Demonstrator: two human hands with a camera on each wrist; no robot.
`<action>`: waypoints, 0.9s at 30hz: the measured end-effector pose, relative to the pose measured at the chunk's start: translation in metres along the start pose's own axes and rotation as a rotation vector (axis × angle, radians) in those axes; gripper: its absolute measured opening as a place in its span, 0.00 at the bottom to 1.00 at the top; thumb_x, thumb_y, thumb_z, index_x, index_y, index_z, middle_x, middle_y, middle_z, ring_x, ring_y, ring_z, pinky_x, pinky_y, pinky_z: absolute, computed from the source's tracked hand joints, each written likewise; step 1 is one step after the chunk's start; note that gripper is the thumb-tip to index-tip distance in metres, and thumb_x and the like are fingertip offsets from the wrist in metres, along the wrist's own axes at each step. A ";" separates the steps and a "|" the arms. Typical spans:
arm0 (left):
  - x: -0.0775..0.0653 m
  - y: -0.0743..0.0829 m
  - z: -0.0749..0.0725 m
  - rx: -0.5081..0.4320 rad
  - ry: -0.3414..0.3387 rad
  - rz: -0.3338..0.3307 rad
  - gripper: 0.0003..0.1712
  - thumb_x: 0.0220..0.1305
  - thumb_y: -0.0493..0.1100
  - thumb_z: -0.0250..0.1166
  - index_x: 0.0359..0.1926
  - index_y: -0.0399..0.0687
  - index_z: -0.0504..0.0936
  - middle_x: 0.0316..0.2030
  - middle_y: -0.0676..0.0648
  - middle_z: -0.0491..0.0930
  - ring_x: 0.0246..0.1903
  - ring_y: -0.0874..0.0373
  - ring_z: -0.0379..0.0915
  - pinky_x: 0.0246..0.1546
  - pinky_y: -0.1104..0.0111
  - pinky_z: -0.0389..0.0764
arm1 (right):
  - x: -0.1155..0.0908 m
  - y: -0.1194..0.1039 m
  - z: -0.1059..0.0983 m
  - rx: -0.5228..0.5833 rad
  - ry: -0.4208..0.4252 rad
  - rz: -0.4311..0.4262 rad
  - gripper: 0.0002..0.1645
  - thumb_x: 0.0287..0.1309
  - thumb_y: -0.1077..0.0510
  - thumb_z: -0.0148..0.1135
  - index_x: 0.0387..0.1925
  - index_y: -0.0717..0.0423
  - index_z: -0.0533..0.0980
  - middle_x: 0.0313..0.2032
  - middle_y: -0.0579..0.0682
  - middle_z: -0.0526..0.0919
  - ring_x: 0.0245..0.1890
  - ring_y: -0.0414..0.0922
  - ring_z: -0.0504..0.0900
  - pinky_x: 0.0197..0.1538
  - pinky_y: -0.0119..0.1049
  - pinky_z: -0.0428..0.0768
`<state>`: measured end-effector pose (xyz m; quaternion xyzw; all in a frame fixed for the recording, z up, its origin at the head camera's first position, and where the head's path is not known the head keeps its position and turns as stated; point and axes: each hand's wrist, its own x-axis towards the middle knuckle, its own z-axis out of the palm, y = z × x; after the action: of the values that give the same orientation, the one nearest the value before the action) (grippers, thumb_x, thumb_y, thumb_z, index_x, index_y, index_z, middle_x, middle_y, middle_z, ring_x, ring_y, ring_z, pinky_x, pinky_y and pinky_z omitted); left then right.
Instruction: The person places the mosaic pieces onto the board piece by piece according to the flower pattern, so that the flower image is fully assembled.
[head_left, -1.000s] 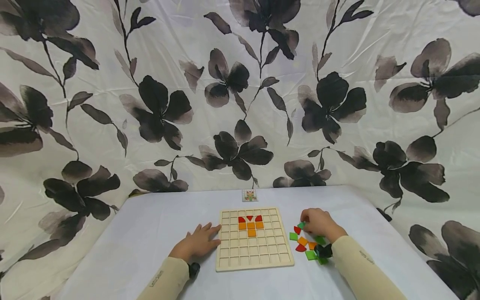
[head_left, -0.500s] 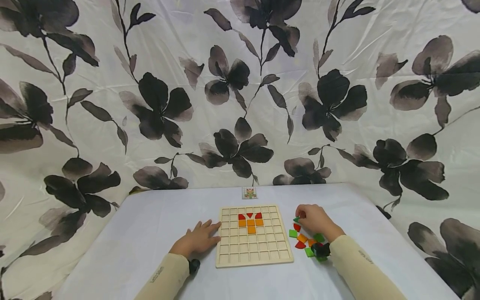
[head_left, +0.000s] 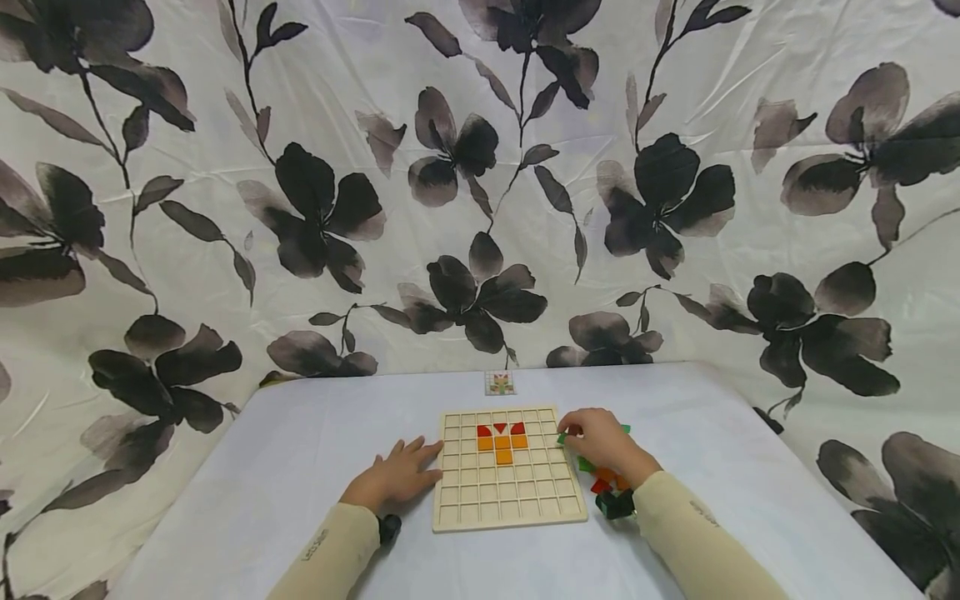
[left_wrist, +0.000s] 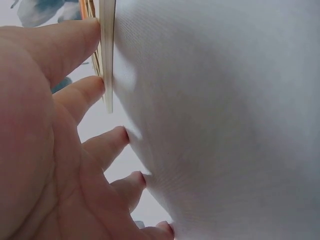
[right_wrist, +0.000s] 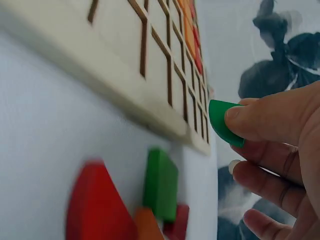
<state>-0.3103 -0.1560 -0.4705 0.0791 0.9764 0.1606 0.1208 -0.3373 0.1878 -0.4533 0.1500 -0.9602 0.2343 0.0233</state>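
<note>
A pale wooden grid board lies on the table. In its upper part sit red tiles, two quarter-round and one triangular, above several orange square tiles. My left hand rests at the board's left side with fingers spread; in the left wrist view, thumb and index fingertips touch the board's edge. My right hand is by the board's upper right edge. Between thumb and index finger it pinches a green quarter-circle tile, held above the table and tilted; the other fingers are loosely bent.
Loose tiles lie right of the board, partly hidden under my right hand and wrist: a red one, a green one, orange ones and others. A small patterned card lies near the table's far edge, before a floral cloth.
My right hand has picked the green quarter-circle tile from the loose tiles and carried it left to the board's right edge. The left hand has stayed in place.
</note>
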 end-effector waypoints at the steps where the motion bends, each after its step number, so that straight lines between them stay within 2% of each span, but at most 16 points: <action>1: 0.000 0.000 0.000 0.000 0.001 0.000 0.34 0.68 0.59 0.56 0.71 0.57 0.64 0.73 0.39 0.56 0.72 0.30 0.44 0.64 0.28 0.46 | 0.001 -0.002 0.002 0.004 0.003 -0.010 0.08 0.58 0.61 0.64 0.39 0.49 0.83 0.28 0.40 0.78 0.32 0.41 0.72 0.40 0.37 0.74; 7: 0.000 0.000 0.000 -0.010 0.007 -0.002 0.34 0.67 0.59 0.57 0.71 0.57 0.65 0.73 0.38 0.57 0.72 0.29 0.44 0.64 0.28 0.45 | 0.007 -0.016 0.010 0.067 -0.007 -0.045 0.06 0.55 0.61 0.65 0.36 0.49 0.83 0.29 0.40 0.81 0.32 0.39 0.74 0.40 0.36 0.77; 13: -0.003 0.000 0.001 -0.013 0.009 -0.015 0.35 0.66 0.59 0.59 0.70 0.57 0.66 0.72 0.38 0.58 0.72 0.29 0.45 0.64 0.28 0.46 | 0.011 -0.030 0.015 0.198 -0.130 -0.090 0.08 0.61 0.62 0.62 0.35 0.48 0.85 0.38 0.42 0.85 0.38 0.40 0.76 0.44 0.39 0.78; 18: -0.002 -0.001 0.001 -0.012 0.009 -0.008 0.35 0.66 0.59 0.59 0.70 0.57 0.66 0.72 0.38 0.58 0.72 0.29 0.45 0.63 0.28 0.46 | 0.017 -0.037 0.022 0.242 -0.201 -0.105 0.09 0.63 0.61 0.59 0.34 0.47 0.84 0.38 0.43 0.85 0.37 0.42 0.74 0.41 0.38 0.74; 24: -0.002 0.000 -0.001 -0.018 0.004 0.003 0.34 0.67 0.59 0.58 0.71 0.57 0.65 0.73 0.38 0.57 0.72 0.29 0.44 0.63 0.28 0.45 | 0.020 -0.042 0.026 0.223 -0.162 -0.053 0.07 0.62 0.59 0.62 0.33 0.47 0.85 0.37 0.43 0.85 0.37 0.42 0.75 0.45 0.40 0.76; 27: -0.001 0.000 -0.001 -0.018 0.003 0.007 0.34 0.67 0.59 0.57 0.71 0.57 0.65 0.73 0.38 0.57 0.72 0.29 0.44 0.64 0.28 0.45 | 0.021 -0.045 0.028 0.229 -0.135 0.000 0.04 0.59 0.57 0.66 0.30 0.48 0.84 0.32 0.43 0.84 0.35 0.42 0.75 0.43 0.39 0.76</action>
<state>-0.3097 -0.1564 -0.4689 0.0811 0.9748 0.1701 0.1195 -0.3435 0.1313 -0.4559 0.1672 -0.9265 0.3320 -0.0585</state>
